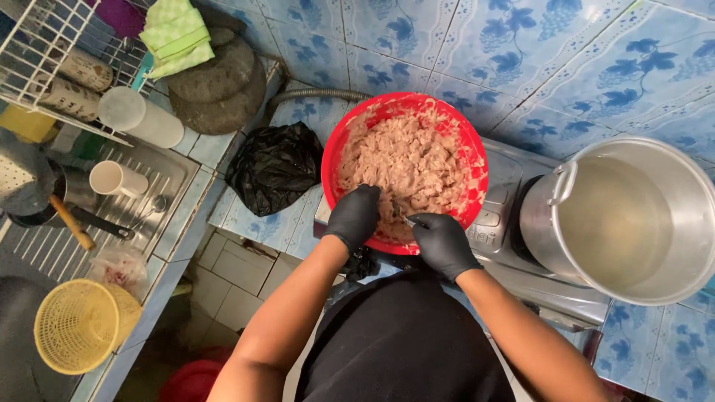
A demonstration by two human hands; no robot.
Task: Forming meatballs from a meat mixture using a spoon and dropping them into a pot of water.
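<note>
Two black-gloved hands, left hand [354,217] and right hand [442,244], in lumpy pink paste [398,167], round red bowl [477,160].

You have only one view, from the camera on your head. It looks steeply down over your own chest and forearms, close to the red bowl [404,171] in the middle. On the picture's left it reaches the sink [149,186], on its right the metal pot [633,223]. The tiled wall [521,52] fills the top, so you face it.
</note>
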